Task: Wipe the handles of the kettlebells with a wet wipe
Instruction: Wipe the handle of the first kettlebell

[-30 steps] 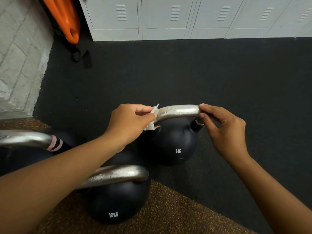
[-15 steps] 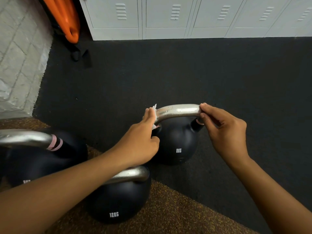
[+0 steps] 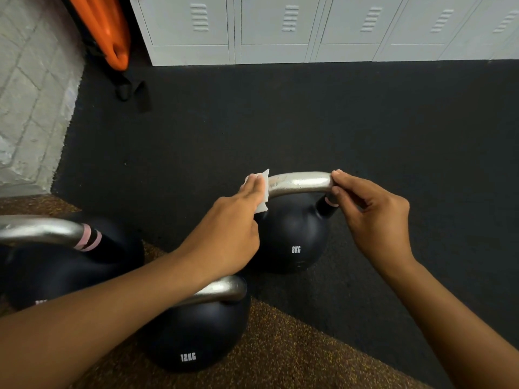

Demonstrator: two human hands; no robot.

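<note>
A black 8 kg kettlebell (image 3: 292, 240) stands on the dark floor mat, its silver handle (image 3: 299, 182) arched over it. My left hand (image 3: 230, 231) presses a white wet wipe (image 3: 263, 189) against the handle's left end, fingers laid flat over the wipe. My right hand (image 3: 370, 214) pinches the handle's right end between thumb and fingers. A black 12 kg kettlebell (image 3: 196, 335) sits nearer, its handle partly hidden under my left forearm. A third black kettlebell (image 3: 64, 268) with pink bands on its handle is at the left edge.
White metal lockers (image 3: 309, 29) line the far side. An orange object with black straps (image 3: 112, 32) leans in the far left corner by a white brick wall (image 3: 31, 94). Brown speckled flooring (image 3: 280, 349) lies under the near kettlebells.
My left hand has turned from a fist above the handle's left end to flat fingers over the wipe, sliding down its left bend. My right hand has stayed put.
</note>
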